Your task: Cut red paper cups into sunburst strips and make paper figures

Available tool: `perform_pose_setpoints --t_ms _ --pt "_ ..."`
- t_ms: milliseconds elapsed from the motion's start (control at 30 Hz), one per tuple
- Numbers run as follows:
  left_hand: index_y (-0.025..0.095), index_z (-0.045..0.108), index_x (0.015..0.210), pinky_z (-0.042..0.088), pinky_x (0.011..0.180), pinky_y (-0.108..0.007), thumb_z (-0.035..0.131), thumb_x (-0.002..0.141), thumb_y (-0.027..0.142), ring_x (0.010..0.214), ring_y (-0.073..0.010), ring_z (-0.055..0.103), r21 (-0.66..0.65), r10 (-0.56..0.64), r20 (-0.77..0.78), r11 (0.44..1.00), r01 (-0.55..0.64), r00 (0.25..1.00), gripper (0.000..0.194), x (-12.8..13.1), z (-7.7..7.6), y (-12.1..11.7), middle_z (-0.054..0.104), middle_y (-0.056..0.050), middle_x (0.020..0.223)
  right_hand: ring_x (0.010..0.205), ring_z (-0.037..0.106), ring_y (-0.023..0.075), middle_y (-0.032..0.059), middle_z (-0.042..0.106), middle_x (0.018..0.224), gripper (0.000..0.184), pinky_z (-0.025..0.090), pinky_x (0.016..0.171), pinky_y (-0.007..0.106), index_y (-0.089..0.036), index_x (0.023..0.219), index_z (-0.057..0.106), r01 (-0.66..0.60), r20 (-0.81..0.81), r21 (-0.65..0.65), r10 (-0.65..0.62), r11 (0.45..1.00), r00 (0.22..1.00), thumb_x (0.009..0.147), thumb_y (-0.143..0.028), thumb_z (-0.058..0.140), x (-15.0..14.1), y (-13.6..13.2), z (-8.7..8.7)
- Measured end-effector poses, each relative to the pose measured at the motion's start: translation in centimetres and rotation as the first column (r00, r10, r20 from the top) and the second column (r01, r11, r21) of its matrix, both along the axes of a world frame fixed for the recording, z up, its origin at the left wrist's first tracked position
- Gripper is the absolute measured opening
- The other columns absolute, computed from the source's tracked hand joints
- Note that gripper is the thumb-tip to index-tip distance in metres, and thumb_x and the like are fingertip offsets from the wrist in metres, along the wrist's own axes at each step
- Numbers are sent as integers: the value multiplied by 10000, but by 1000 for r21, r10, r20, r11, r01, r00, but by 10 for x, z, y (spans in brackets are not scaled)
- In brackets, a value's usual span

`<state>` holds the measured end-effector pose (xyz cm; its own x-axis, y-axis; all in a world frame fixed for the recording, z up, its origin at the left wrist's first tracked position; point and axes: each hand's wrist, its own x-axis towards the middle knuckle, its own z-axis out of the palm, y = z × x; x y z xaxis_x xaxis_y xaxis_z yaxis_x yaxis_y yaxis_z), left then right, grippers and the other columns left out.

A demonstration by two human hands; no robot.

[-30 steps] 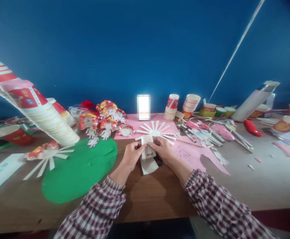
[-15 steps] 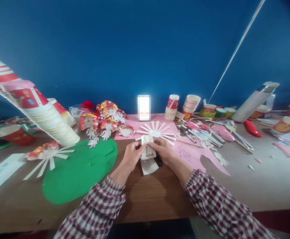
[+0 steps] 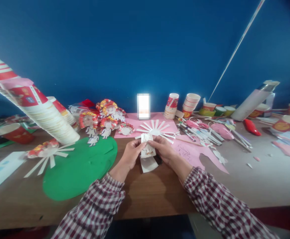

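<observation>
Between my left hand (image 3: 132,152) and my right hand (image 3: 163,148) is a small piece of white paper (image 3: 148,152) with a figure drawn on it. Both thumbs press on its front near the top, with fingers curled behind it. A second strip of white paper (image 3: 149,165) hangs or lies just below; whether it joins the held piece I cannot tell. Beyond my hands a paper cup cut into white fanned strips (image 3: 156,131) lies on pink paper (image 3: 168,116). A dark object beside my right palm is mostly hidden.
Left are a green paper shape (image 3: 77,176), a long leaning stack of paper cups (image 3: 55,122) and several cut-out figures with colourful rims (image 3: 107,127). Behind stand two shorter cup stacks (image 3: 170,108). On the right lie markers (image 3: 212,134), paper scraps and a tilted white bottle (image 3: 252,104).
Both hands still grip the drawn paper in nearly the same place. Its drawing shows a little more clearly now, and the whole view has shifted very slightly.
</observation>
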<state>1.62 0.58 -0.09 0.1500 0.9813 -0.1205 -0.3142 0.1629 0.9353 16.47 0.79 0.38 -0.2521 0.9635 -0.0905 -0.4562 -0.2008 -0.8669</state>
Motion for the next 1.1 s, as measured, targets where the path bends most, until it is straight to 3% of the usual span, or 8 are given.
perform_pose_setpoints --t_ms 333,567,1100 --pt "102 706 863 504 652 -312 769 658 417 640 -180 637 15 -18 -68 1000 19 997 381 0 3 -1 712 -71 749 621 647 151 10 713 720 315 501 604 263 -161 818 654 52 80 60 -57 997 995 622 -340 822 -2 -1 0" --pt "102 721 803 484 646 -291 765 634 415 661 -188 630 74 57 -207 996 -43 977 359 1 5 0 710 -61 720 580 621 139 -2 695 682 296 490 579 255 -167 797 642 58 112 83 -67 995 991 633 -348 810 -3 -2 0" --pt "102 710 787 485 636 -300 767 606 414 645 -194 626 65 74 -194 996 -63 978 365 1 5 -1 696 -51 688 609 622 147 8 701 734 308 480 591 262 -173 833 655 46 136 101 -59 994 989 634 -357 800 -3 0 -1"
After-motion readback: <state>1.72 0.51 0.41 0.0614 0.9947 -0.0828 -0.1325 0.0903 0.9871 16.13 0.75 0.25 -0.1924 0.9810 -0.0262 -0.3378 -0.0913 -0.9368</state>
